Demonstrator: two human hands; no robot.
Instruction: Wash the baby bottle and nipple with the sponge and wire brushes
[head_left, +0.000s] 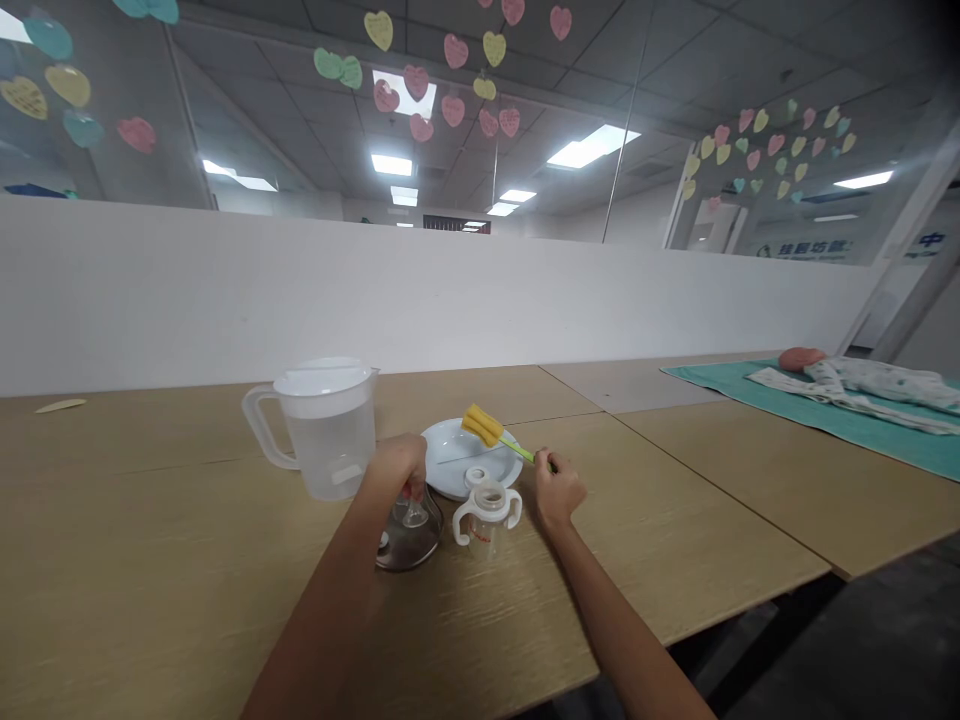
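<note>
My right hand (559,486) is closed round the green handle of a bottle brush (482,425), whose yellow sponge head is up over a white bowl (442,477). Fingers of my left hand (405,462) point down and pinch a small clear cup-shaped piece (412,514) at a shiny metal dish (412,552); my wrist hides part of the dish. Between my hands stands a baby bottle (484,540), clear and without its top, with a white two-handled collar (489,503). A white ring-shaped part (475,477) is just behind it, at the bowl's near rim.
A clear lidded pitcher (334,445) with a white handle stands left of the bowl. At far right, a teal towel (847,418) carries patterned cloth (885,382) and a rounded reddish object (801,358). A white partition (450,295) runs behind the wooden table (187,560).
</note>
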